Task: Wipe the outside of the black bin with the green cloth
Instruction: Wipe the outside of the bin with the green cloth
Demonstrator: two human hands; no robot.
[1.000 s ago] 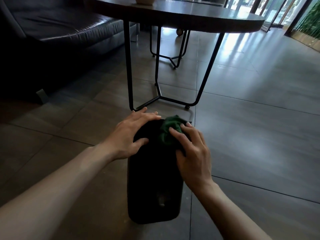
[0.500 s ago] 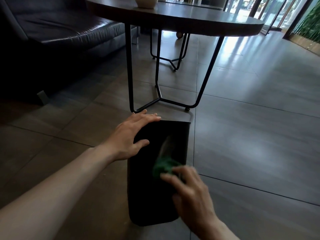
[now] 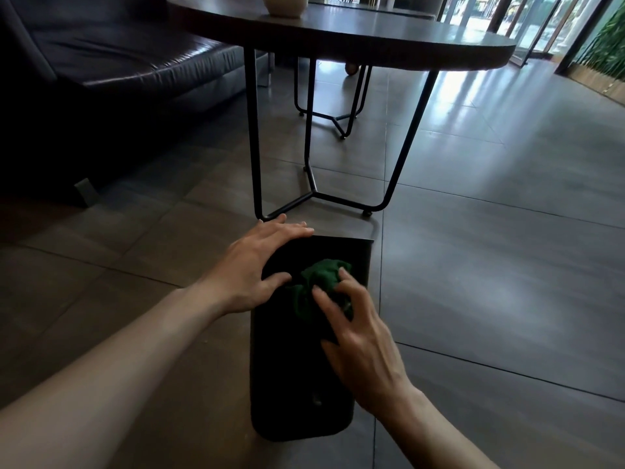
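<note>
My right hand (image 3: 358,336) bunches the green cloth (image 3: 319,287) under curled fingertips and presses it against the upward-facing side of the black bin (image 3: 297,384), in the lower centre of the frame. My left hand (image 3: 257,265) lies flat on the far left corner of the same side, fingers straight and spread, thumb resting on the panel just beside the cloth; it holds nothing.

The bin lies on its side on the tiled floor (image 3: 490,265), one narrow end toward me and the other near the foot of the table legs (image 3: 311,194).

Handling, as I judge it: the cloth is soft and crumples readily, so I should keep it wadded under the fingertips rather than pinched at an edge. The bin looks like a thin, stiff, smooth-walled shell, probably light, so it may slide or rock on the glossy tiles unless the left hand bears down. Its edges and corners look the best places to hold when turning it.

Contents: I cannot see into the bin from this angle. A pale pot (image 3: 284,5) stands on the round surface (image 3: 372,38) at upper centre; its contents are not visible.
</note>
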